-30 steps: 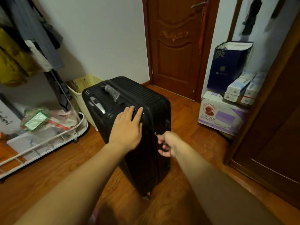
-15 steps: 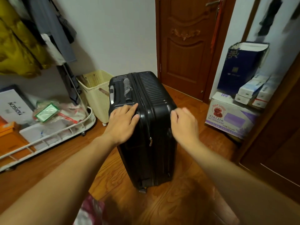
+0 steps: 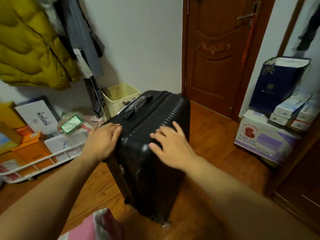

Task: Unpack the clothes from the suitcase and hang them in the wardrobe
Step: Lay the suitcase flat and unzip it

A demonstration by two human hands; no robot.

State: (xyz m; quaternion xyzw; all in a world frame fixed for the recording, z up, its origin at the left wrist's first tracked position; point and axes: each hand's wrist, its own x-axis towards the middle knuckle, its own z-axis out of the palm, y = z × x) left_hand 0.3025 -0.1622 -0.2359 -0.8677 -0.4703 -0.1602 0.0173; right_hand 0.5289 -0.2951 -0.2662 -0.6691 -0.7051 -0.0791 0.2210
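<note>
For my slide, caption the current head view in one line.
Both hands, left hand and right hand, rest flat on the closed black suitcase standing on the wooden floor.

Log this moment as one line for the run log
stage: suitcase closed, upright | left hand: flat on black suitcase | right hand: flat on top | clothes: not visible

A home, plainly a bedroom corner. Wooden floor [image 3: 213, 135], carved door [image 3: 213, 54], hung coats [image 3: 31, 45]. Laundry basket [image 3: 119, 97] and stacked boxes [image 3: 263, 137] against walls.

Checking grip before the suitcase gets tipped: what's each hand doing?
Left hand: open, flat on the suitcase.
Right hand: open, fingers spread on its top.
</note>
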